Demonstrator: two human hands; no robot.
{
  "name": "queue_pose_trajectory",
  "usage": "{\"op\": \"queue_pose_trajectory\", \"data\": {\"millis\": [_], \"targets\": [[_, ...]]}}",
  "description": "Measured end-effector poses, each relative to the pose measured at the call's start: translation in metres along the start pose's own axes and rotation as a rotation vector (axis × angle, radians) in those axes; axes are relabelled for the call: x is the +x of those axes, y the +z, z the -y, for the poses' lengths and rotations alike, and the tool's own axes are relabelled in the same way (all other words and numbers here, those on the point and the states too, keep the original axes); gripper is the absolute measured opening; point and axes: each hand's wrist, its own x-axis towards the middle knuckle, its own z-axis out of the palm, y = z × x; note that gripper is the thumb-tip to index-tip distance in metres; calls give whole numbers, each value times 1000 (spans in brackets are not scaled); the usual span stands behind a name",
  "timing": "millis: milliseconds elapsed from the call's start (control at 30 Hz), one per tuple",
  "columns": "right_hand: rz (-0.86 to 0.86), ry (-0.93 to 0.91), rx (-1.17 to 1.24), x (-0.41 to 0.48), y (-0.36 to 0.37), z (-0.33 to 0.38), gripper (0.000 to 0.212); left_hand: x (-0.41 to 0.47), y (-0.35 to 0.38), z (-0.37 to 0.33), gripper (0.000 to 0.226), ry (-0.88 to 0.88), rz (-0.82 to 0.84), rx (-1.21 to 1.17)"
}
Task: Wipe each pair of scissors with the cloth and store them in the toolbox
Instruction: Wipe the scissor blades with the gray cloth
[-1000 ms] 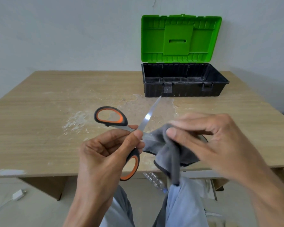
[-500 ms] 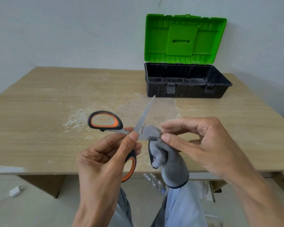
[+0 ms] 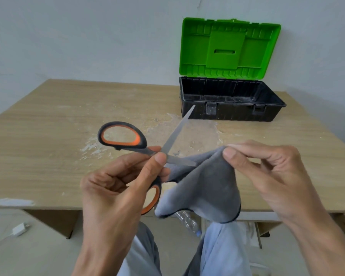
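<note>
Both hands are busy above the counter's [image 3: 48, 136] near edge: the left hand [image 3: 116, 188] grips the scissors [image 3: 173, 136] around the pivot and lower handle, blades spread, one pointing toward the toolbox [image 3: 231, 114]. The right hand [image 3: 267, 172] pinches the top of a grey cloth [image 3: 211, 188], which hangs down against the lower blade. That toolbox stands open at the back of the counter, green lid [image 3: 227, 48] upright.
</note>
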Motion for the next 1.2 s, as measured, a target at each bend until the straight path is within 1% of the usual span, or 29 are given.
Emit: {"op": "queue_pose_trajectory", "data": {"millis": [67,133,300,367,433,500,567,667,800,1067,1167,1200], "targets": [[-68,-60,1,1,-2,3,19,1,0,-4,10,19,3,4],[-89,-106,-14,3,-4,8,18,2,2,-6,7,28,17,5],[-67,-209,-106,8,4,18,14,-3,14,-2,8,-18,103,-37],[-16,-236,-169,9,10,21,14,-8,21,-1,13,-69,130,-89],[132,-155,-224,9,13,22,20,-9,23,0,16,-137,129,-150],[286,-4,-232,8,12,21,25,-9,21,2,16,-197,115,-192],[357,80,-194,7,10,19,25,-8,18,4,14,-263,112,-219],[350,116,-72,5,6,18,21,-10,17,7,13,-370,130,-251],[321,138,-84,4,-3,11,26,-8,13,9,10,-435,98,-285],[267,106,-62,4,11,7,29,-10,18,13,15,-459,56,-261],[308,121,-87,3,10,7,36,-10,15,13,16,-463,39,-243],[315,132,-76,2,7,9,34,-10,13,12,16,-460,39,-236]]}}
